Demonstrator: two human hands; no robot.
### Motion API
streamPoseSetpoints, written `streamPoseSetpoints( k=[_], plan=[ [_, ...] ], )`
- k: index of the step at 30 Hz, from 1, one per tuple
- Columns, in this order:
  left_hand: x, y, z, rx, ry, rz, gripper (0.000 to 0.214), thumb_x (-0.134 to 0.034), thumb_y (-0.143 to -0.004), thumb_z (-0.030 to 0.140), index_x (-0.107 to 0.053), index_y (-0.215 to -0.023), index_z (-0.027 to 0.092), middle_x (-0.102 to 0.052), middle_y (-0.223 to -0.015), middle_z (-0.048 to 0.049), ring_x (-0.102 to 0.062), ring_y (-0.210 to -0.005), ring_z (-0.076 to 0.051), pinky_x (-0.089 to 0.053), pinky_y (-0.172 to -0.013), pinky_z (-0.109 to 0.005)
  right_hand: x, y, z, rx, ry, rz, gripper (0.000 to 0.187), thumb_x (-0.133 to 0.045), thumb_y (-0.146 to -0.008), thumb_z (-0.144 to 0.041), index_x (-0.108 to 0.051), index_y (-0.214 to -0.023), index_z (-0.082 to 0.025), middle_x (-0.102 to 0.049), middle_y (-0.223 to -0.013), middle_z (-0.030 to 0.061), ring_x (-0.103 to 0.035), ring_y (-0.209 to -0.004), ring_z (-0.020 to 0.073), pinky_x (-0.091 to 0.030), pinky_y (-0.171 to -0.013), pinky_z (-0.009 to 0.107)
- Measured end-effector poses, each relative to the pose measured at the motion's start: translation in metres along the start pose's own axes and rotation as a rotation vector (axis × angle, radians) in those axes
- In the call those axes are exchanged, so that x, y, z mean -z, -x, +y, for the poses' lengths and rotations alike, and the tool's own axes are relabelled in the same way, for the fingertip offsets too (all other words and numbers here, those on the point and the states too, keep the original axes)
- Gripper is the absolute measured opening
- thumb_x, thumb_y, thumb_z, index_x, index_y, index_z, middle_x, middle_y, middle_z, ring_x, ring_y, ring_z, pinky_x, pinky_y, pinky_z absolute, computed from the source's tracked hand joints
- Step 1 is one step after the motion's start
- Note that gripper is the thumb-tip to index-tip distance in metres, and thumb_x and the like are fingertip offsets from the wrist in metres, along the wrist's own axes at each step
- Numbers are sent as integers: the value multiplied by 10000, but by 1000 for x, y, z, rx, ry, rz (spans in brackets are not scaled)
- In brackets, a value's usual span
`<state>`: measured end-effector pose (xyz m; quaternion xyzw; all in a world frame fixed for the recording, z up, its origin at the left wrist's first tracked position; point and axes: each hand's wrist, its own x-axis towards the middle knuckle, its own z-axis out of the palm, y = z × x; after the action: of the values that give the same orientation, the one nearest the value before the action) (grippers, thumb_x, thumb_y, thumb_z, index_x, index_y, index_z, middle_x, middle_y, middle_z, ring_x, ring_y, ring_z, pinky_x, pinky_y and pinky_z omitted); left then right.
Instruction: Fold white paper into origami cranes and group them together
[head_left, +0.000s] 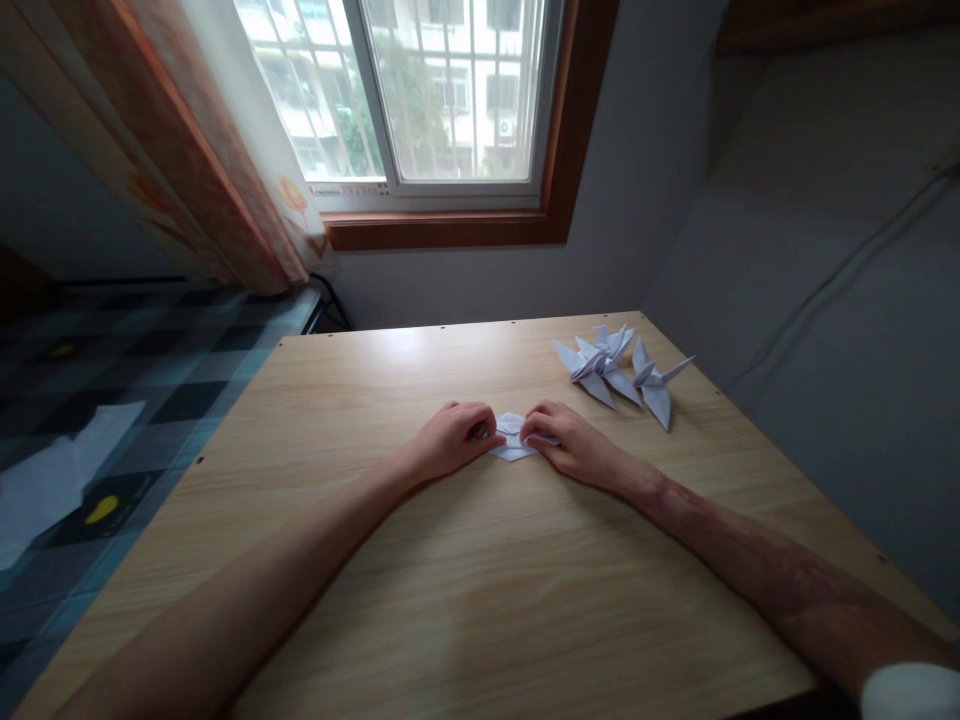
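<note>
A small folded piece of white paper (511,443) lies on the wooden table (420,580) between my two hands. My left hand (459,437) has its fingers curled and closed on the paper's left edge. On the right edge, my right hand (564,440) is closed as well, thumb and fingers pressed on the paper. Creases show across the middle of the sheet, while both its side ends are partly hidden under my fingers.
Several folded white paper cranes (598,365) sit together near the table's far right corner. Left of the table, a bed with a checked cover (187,350) carries loose white sheets (45,485). A window (457,90) and a curtain (180,130) stand beyond.
</note>
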<state>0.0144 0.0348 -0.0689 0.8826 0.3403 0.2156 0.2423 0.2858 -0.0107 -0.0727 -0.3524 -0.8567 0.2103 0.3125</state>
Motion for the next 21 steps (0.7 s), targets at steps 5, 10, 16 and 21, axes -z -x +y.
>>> streamPoseSetpoints(
  k=[5, 10, 16, 21],
  plan=[
    [5, 1, -3, -39, 41, -23, 273, -702, -1014, 413, -682, -872, 180, -619, -761, 20, -504, -684, -126, -377, -682, -251, 0, 1, 4, 6, 6, -14, 229, -635, -1025, -92, -790, -1074, -253, -715, -1150, 91, -678, -1102, 263, -547, -1015, 418],
    [17, 4, -7, -112, 67, -92, 254, -648, -1056, 394, -724, -955, 174, -651, -836, -9, -536, -743, -137, -411, -720, -254, 2, 1, 5, 16, 6, -36, 248, -624, -1034, -109, -802, -1119, -260, -720, -1178, 100, -684, -1124, 268, -558, -1034, 425],
    [25, 5, -16, -153, 143, -151, 294, -639, -1066, 439, -769, -1062, 175, -678, -916, -52, -581, -795, -158, -458, -743, -268, 8, 2, 7, -6, -40, -85, 262, -618, -1043, -123, -795, -1155, -281, -703, -1229, 92, -679, -1169, 262, -555, -1077, 418],
    [32, 7, -17, -122, 250, -193, 314, -650, -1057, 454, -766, -1154, 179, -702, -1009, -72, -599, -839, -161, -485, -760, -267, 14, 2, 5, -11, -70, -127, 337, -605, -1030, -87, -800, -1211, -294, -688, -1252, 87, -677, -1192, 251, -543, -1109, 419]
  ],
)
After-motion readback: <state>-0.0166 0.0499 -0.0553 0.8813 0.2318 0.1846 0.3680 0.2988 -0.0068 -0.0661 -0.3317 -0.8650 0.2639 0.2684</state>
